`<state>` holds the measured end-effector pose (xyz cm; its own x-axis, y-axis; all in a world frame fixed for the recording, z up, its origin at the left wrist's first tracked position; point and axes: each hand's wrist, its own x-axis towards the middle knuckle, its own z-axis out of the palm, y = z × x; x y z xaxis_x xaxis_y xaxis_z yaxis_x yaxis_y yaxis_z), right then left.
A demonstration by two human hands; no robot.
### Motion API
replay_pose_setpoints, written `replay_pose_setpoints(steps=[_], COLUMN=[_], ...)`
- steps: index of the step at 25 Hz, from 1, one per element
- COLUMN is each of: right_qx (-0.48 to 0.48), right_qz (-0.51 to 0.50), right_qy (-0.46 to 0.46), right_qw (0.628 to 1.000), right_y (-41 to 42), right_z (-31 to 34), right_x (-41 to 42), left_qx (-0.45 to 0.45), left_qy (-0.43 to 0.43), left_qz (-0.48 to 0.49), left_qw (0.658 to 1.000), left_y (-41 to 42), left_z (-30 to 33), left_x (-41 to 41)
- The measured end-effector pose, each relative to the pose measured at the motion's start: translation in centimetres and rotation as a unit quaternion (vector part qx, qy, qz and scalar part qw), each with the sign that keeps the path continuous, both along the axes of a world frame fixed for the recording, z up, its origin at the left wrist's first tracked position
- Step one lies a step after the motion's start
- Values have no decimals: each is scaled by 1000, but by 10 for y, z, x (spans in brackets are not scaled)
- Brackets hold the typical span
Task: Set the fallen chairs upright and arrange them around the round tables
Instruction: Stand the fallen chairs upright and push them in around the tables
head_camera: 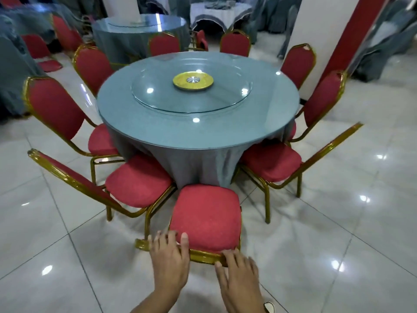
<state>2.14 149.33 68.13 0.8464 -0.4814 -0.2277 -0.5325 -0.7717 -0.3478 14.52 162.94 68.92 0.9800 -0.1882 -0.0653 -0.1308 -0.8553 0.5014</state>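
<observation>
Right now both hands are on the chair [206,219] at the bottom middle of the frame. The left hand [170,256] lies over the gold top rail of its back, fingers spread a little and thumb poking up toward the red seat. The right hand [239,272] rests on the same rail with its fingers bent over the edge — I think they hook round it, though the view is a bit blurry there.

This chair stands up on its legs and its seat points at the round table [198,123], just short of the grey cloth. It looks almost in place; maybe one small push is left.

Most of the job at this table looks done. Red chairs with gold frames stand in a ring around it, all up on their feet and facing in. Two sit close on the left side of the frame and two on the right, with more behind.

Not all is finished, I would say. In the upper left of the frame a red chair [48,64] seems to lie low on the floor — it may be one that fell. A second round table [140,26] waits at the top middle.
</observation>
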Motion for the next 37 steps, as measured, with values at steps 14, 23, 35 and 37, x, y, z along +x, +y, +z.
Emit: replay_pose_setpoints(steps=[14, 23, 35, 37], right_qx=[32, 79, 31, -18], right_qz=[-119, 17, 41, 95], right_qy=[-95, -68, -76, -106], right_qw=[988, 994, 996, 990], right_y=[-204, -346, -355, -341], right_z=[-22, -28, -18, -9], right_x=[54, 181, 203, 203], left_qx=[13, 36, 78, 65], left_qy=[49, 41, 41, 26], left_qz=[-233, -125, -62, -85], left_qw=[971, 991, 994, 994], left_y=[-171, -281, -293, -278], left_z=[1, -2, 0, 3], left_x=[23, 114, 120, 114])
